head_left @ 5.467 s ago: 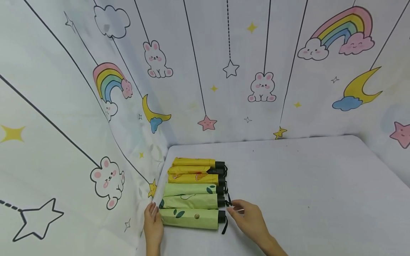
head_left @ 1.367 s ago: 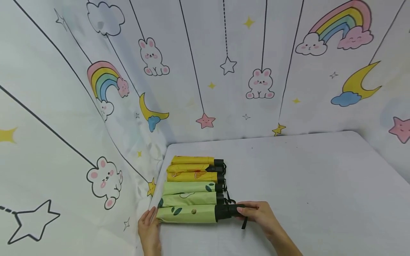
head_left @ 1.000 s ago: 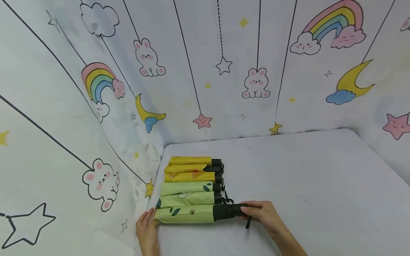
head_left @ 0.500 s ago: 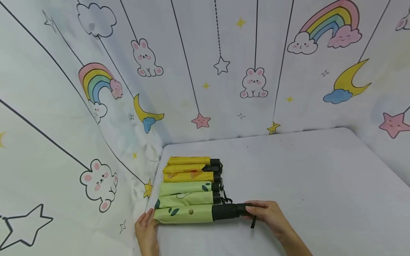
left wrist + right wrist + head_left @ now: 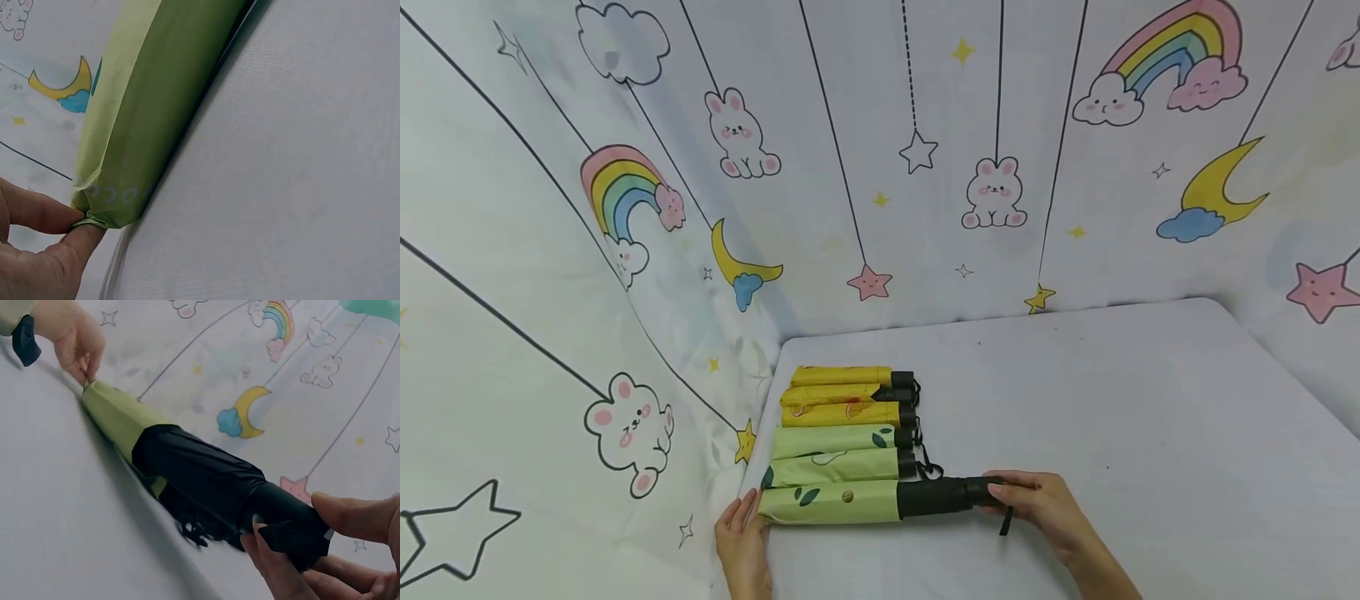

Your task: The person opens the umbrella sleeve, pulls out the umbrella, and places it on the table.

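Nearest the person lies a light green umbrella sleeve with leaf prints, and a black folded umbrella sticks partway out of its right end. My right hand grips the umbrella's handle, where a short black wrist strap hangs. At the other end, my left hand holds the sleeve's corner; the left wrist view shows thumb and finger pinching the green fabric. The rest of the umbrella is hidden inside the sleeve.
Behind it lie two more green sleeved umbrellas and three yellow ones, stacked in a row with black ends and cords to the right. The white table meets printed cloth walls at the back and left.
Earlier the umbrella was almost fully inside its sleeve and my right hand was at the black cords. It has since drawn the umbrella rightward; the left hand stays at the sleeve's end.
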The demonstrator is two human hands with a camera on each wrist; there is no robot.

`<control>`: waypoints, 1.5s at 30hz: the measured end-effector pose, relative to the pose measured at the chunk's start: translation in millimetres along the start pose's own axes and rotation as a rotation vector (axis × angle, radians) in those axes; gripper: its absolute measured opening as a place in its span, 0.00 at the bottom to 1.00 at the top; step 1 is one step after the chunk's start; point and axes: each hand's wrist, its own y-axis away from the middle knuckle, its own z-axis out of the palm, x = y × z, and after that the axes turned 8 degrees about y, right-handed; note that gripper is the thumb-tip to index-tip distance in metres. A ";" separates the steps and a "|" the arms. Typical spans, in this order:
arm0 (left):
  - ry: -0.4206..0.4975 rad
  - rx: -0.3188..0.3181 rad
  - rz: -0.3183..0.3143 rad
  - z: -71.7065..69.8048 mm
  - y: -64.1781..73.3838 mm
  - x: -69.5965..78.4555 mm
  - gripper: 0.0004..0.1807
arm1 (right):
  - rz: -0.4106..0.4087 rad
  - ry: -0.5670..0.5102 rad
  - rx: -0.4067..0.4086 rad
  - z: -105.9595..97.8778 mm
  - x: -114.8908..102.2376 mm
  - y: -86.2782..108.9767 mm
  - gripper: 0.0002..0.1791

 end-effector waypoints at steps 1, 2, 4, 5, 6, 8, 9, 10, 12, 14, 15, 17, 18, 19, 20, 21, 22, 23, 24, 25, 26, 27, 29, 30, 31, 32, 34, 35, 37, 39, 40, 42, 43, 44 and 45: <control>0.002 -0.001 -0.001 -0.2 -0.2 0.1 0.40 | -0.002 -0.002 0.001 -1.0 0.4 0.7 0.29; 0.002 -0.003 -0.002 -0.4 -0.3 0.4 0.40 | -0.002 -0.005 0.003 -2.1 0.8 1.6 0.29; 0.003 -0.004 -0.002 -0.8 -0.5 0.8 0.40 | -0.003 -0.014 0.006 -4.2 1.6 3.3 0.29; 0.002 -0.003 -0.001 -1.0 -0.4 1.0 0.40 | -0.005 -0.019 0.006 -5.4 2.2 4.1 0.29; 0.000 -0.004 0.000 -1.1 0.0 1.2 0.40 | -0.006 -0.022 0.005 -6.6 2.7 4.9 0.29; 0.001 -0.005 0.000 -1.4 0.7 1.2 0.40 | -0.007 -0.025 0.003 -9.1 3.7 6.2 0.29; 0.000 -0.003 0.000 -1.5 1.1 1.0 0.40 | -0.007 -0.028 0.002 -10.5 4.3 6.7 0.29; -0.002 -0.001 0.000 -1.6 1.5 0.9 0.40 | -0.007 -0.030 0.001 -11.9 4.9 7.2 0.28; -0.001 0.001 0.000 -1.9 1.9 0.5 0.39 | -0.007 -0.028 -0.002 -14.6 6.1 8.4 0.28; 0.003 0.001 -0.003 -2.1 2.1 0.2 0.40 | -0.007 -0.030 -0.004 -17.1 7.3 9.8 0.28; 0.001 0.003 -0.004 -2.1 2.2 0.2 0.40 | -0.008 -0.031 -0.004 -18.2 7.8 10.6 0.27; 0.007 0.000 -0.006 -2.4 2.0 0.3 0.40 | -0.008 -0.035 -0.007 -20.4 8.4 12.1 0.27; 0.008 -0.001 -0.006 -2.4 2.2 0.6 0.40 | -0.008 -0.036 -0.007 -21.5 8.6 12.9 0.27; 0.008 0.000 -0.007 -2.4 2.1 0.7 0.40 | -0.007 -0.038 -0.006 -22.6 8.6 13.6 0.27; 0.010 -0.001 -0.007 -2.3 2.2 0.9 0.40 | -0.006 -0.038 -0.005 -23.6 8.4 14.3 0.27; 0.011 0.001 -0.008 -2.2 2.1 1.2 0.40 | -0.004 -0.040 -0.004 -24.7 8.3 15.0 0.27; 0.012 0.002 -0.009 -1.9 2.2 1.4 0.40 | -0.004 -0.040 -0.003 -25.7 8.2 15.6 0.27; 0.010 0.006 -0.010 -1.4 2.2 1.6 0.40 | -0.002 -0.040 -0.001 -26.6 8.0 16.2 0.27; 0.011 0.006 -0.011 -0.9 2.4 2.1 0.40 | -0.002 -0.038 0.000 -27.4 7.8 17.0 0.27; 0.013 0.006 -0.012 -0.4 2.3 2.4 0.41 | -0.004 -0.040 0.000 -28.1 7.8 17.6 0.26; 0.011 0.008 -0.013 0.2 2.1 2.7 0.41 | -0.001 -0.041 0.005 -28.7 8.0 18.1 0.26; 0.013 0.008 -0.012 0.7 2.0 3.0 0.41 | 0.003 -0.045 0.010 -29.2 8.2 18.5 0.26; 0.014 0.006 -0.012 1.4 1.8 3.3 0.41 | 0.006 -0.050 0.021 -30.1 9.0 19.5 0.26; 0.017 0.003 -0.010 1.5 1.7 3.3 0.41 | 0.006 -0.054 0.026 -30.7 9.8 19.7 0.26; 0.018 0.003 -0.009 1.6 1.7 3.1 0.41 | 0.007 -0.057 0.031 -31.3 10.3 19.9 0.26; 0.017 0.002 -0.008 1.5 2.0 3.1 0.41 | 0.010 -0.061 0.035 -31.9 10.5 20.3 0.26; 0.017 -0.001 -0.005 1.5 3.1 3.3 0.41 | 0.008 -0.059 0.035 -33.6 10.7 21.3 0.26; 0.016 0.000 -0.003 1.4 3.6 3.2 0.41 | 0.009 -0.057 0.033 -34.6 10.5 21.9 0.26; 0.016 0.002 -0.003 1.4 4.9 3.6 0.41 | 0.016 -0.055 0.031 -37.0 9.4 23.2 0.26; 0.016 0.006 0.000 1.8 6.4 4.3 0.40 | 0.019 -0.046 0.031 -39.5 8.7 24.8 0.26; 0.021 0.006 -0.002 1.9 7.1 4.8 0.40 | 0.020 -0.045 0.032 -40.8 8.4 25.5 0.26; 0.028 0.007 -0.004 2.0 8.2 5.2 0.40 | 0.021 -0.041 0.035 -43.0 8.2 27.0 0.26; 0.031 0.007 -0.004 2.2 8.5 5.3 0.40 | 0.021 -0.038 0.036 -44.1 8.2 27.7 0.26; 0.035 0.006 -0.004 2.4 8.9 5.7 0.40 | 0.021 -0.036 0.037 -45.2 8.3 28.4 0.26; 0.036 0.008 -0.005 2.7 9.0 5.7 0.40 | 0.023 -0.037 0.039 -46.1 8.4 29.1 0.25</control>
